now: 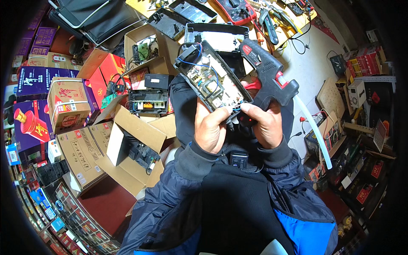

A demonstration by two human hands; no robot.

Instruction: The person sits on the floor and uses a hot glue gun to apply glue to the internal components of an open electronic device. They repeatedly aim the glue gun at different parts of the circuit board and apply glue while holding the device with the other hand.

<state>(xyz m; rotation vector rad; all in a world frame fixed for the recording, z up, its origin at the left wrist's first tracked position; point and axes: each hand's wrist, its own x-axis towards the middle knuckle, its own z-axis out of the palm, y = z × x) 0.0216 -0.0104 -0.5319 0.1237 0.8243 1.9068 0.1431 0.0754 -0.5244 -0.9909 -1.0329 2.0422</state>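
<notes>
An opened black plastic case with a circuit board inside (pixel 211 80) sits tilted before me, a blue wire looping over its parts. My left hand (pixel 209 127) grips its lower end from below, thumb at the corner. Closed too, my right hand (pixel 267 124) pinches a short blue wire (pixel 236 108) with its thumb at the same end. Right beside that hand is a black glue gun (pixel 265 70) with red parts, a long pale glue stick (pixel 313 131) curving out of it. Whether my right fingers touch the gun is hidden.
A yellow-topped table ahead carries black case halves (pixel 193 10), a red multimeter (pixel 233 9) and pliers (pixel 280 17). Left stand open cardboard boxes (pixel 123 172) with electronic parts, plus stacked cartons (pixel 68 102). Boxes and a white-and-black device (pixel 358 93) crowd the right.
</notes>
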